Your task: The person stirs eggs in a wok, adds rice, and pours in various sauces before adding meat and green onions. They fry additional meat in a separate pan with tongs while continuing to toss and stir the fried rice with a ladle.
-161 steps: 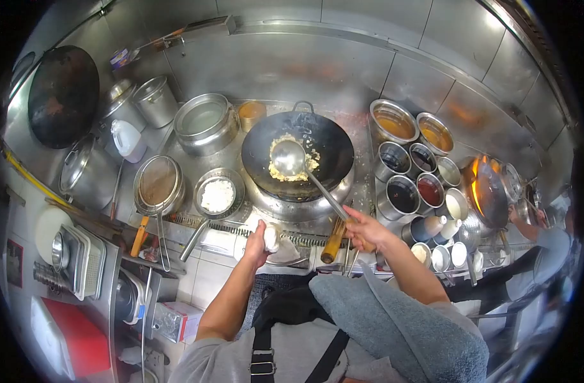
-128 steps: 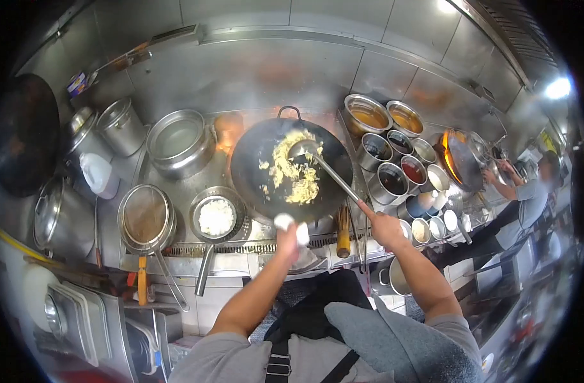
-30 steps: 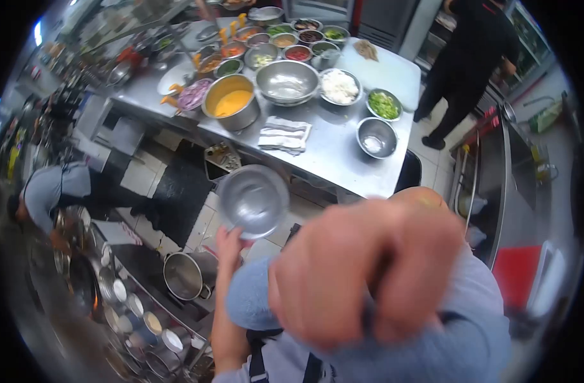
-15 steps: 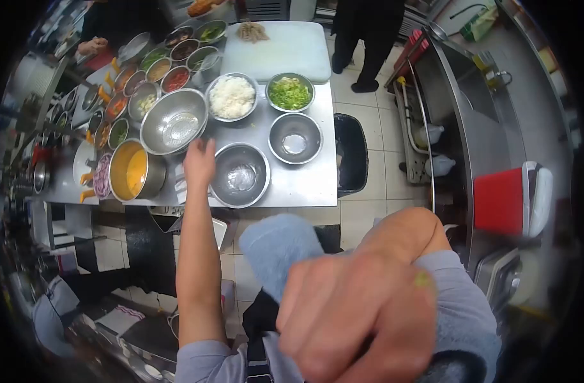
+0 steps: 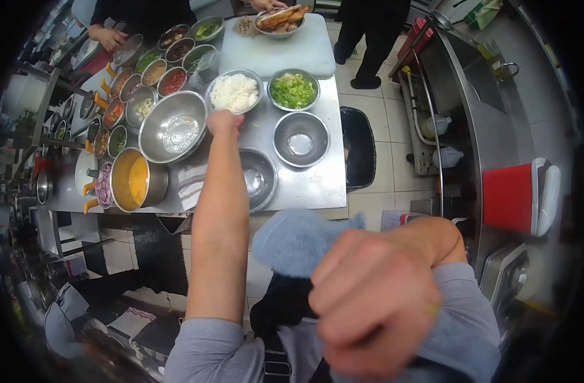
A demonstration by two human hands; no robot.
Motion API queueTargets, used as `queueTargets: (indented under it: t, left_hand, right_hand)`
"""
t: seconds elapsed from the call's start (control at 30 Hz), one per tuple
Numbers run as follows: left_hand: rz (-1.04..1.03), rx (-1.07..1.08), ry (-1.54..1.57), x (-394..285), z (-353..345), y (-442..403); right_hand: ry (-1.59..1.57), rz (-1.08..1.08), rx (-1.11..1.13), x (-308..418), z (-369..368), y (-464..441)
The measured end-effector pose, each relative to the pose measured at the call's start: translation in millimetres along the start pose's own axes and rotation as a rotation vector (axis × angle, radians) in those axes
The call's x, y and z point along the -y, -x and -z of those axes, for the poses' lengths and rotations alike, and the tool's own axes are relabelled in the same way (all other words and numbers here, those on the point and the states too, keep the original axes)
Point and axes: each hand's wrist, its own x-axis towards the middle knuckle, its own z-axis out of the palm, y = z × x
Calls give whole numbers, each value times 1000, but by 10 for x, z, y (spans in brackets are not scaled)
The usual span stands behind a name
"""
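My left hand (image 5: 225, 121) is closed at the near rim of a steel bowl of white rice (image 5: 234, 92); its fingertips are partly hidden. Beside that wrist stands a large steel bowl (image 5: 172, 127) with a wet-looking bottom. Below my forearm, an empty steel bowl (image 5: 258, 182) is partly covered from view. Close to the camera, my right hand (image 5: 376, 300) is a fist around a blue-grey towel (image 5: 298, 242), which hangs out on both sides. Chopped green vegetables (image 5: 294, 89) fill a bowl right of the rice, with another empty bowl (image 5: 301, 142) in front.
A pot of yellow liquid (image 5: 138, 182) and a striped cloth (image 5: 191, 185) lie near the table's front edge. Several ingredient containers (image 5: 154, 71) crowd the left. A co-worker's hand (image 5: 266, 5) is at a bowl of browned food (image 5: 282, 27) on the white cutting board (image 5: 257, 60). A black bin (image 5: 359, 147) stands right.
My left hand has moved forward and right, from beside the large bowl to the rice bowl. My right fist shifted slightly right with the towel. A co-worker's bowl of browned food has come onto the board.
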Motion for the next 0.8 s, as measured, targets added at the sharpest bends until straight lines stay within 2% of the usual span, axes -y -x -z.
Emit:
queueTargets:
  t: [0.07,0.1,0.17,0.23,0.3,0.33,0.4,0.47,0.63,0.67,0.73,0.8]
  left_hand:
    - [51,-35,141,114,-14,-144]
    - [61,-68,81,22,-13,-8]
    - [113,-81,99,98,4,-87]
    - [154,-54,98,140,-36,-117]
    - [136,-29,120,192,-83,-190]
    - [133,-29,142,254,-104,-266]
    - [117,-28,170,234,-146,-235]
    - [10,41,276,144,-207,-45]
    - [-55,103,301,-44,-127,218]
    - [-65,86,308,-130,19,381]
    - [-133,196,435,-323,452,914]
    - [-207,238,415,-352,1115,1394]
  right_hand:
    - [88,-31,196,-220,12,159]
    - [40,-90,190,-388,5,271]
    - [-96,-424,106,-686,59,657]
    - [-153,-783,-163,-1108,20,1315]
    - [-276,-1102,-316,-1483,28,1858]
    - [-265,-1094,-312,-1621,8,2078]
    - [-108,-1256,-270,-1810,-41,2403]
    - [-141,-1308,-258,-1849,-94,2515]
    - [-149,-1397,-111,-1910,-191,2579]
    - [-149,-1389,-92,-1938,-207,2565]
    - [-122,-1275,219,-2020,-325,2538]
    - [-152,-1253,358,-2124,-511,2426]
